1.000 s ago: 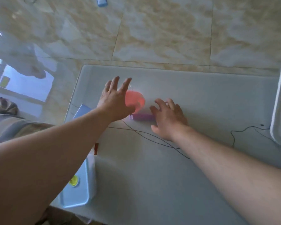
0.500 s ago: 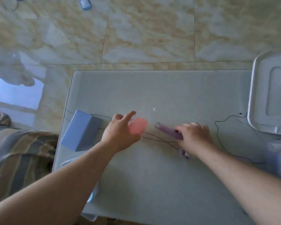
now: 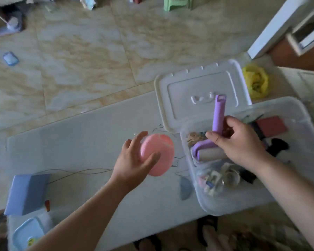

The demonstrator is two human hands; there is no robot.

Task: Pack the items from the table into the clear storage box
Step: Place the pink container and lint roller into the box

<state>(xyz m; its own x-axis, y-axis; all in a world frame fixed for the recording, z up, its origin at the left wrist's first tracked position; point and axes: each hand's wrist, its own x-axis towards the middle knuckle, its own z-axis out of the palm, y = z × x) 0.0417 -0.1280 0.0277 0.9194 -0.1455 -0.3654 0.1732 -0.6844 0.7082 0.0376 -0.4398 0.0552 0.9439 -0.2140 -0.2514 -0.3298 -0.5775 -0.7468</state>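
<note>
Box contents are blurred: small clutter under the right hand [image 3: 239, 142], a red block and dark items near the far wall, none identifiable. No readable writing; yellow sticker on the pale blue lid [image 3: 28, 234] at the table's near left corner is illegible. Clear storage box [image 3: 216, 203] overhangs the table's [image 3: 91, 131] right end. Right hand is closed round a purple lint roller [image 3: 218, 116], handle up, over the box. Left hand [image 3: 134, 160] grips a pink round case [image 3: 157, 154] above mid-table.
</note>
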